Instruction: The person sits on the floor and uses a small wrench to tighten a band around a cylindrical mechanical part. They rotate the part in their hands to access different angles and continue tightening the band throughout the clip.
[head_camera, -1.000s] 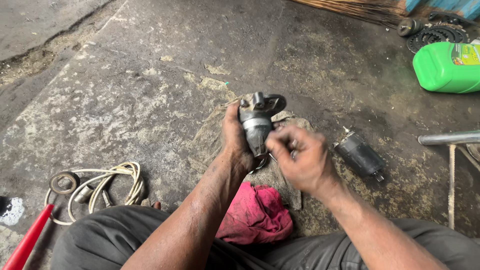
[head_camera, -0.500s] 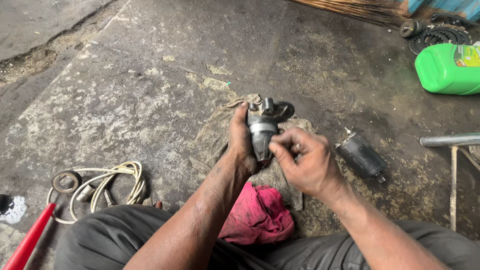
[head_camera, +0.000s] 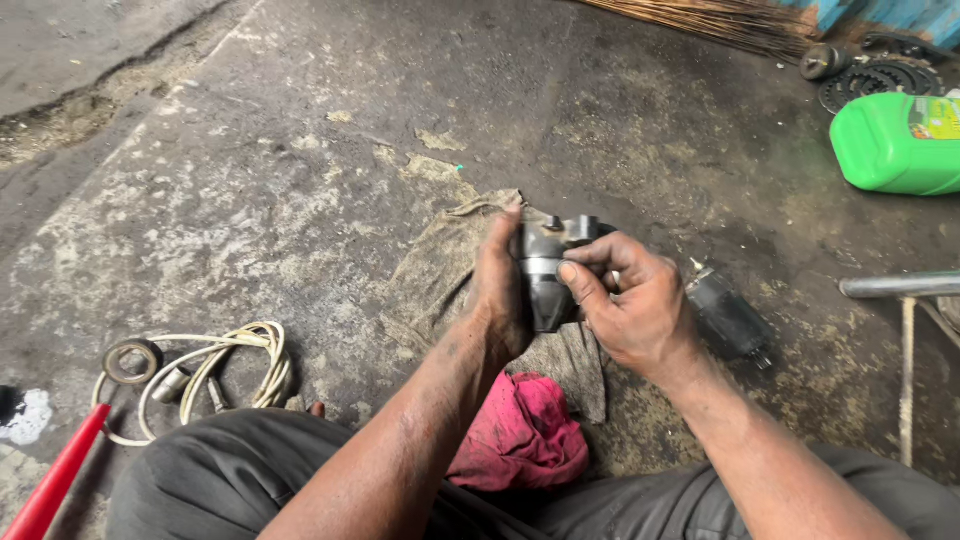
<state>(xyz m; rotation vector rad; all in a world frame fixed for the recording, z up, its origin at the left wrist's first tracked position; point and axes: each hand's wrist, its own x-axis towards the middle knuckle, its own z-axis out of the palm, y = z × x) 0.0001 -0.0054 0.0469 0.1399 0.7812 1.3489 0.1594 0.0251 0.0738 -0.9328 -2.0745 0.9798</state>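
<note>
Centre frame, over grey rag (head_camera: 440, 270): left hand (head_camera: 497, 290) and right hand (head_camera: 630, 305) both clamp metal housing (head_camera: 545, 270), black cylinder (head_camera: 728, 318) apart

bare forearms without sleeves, grease-smudged left hand (head_camera: 500, 290) and right hand (head_camera: 635, 310), dark grey trousers (head_camera: 200, 480).

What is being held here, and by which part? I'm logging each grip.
Both hands hold a grey metal motor housing: left hand wraps its left side, right hand grips the right side, thumb on the front.

Stained, cracked concrete floor (head_camera: 250, 150); dim daylight; blue wall (head_camera: 890, 15) at far right corner.
</note>
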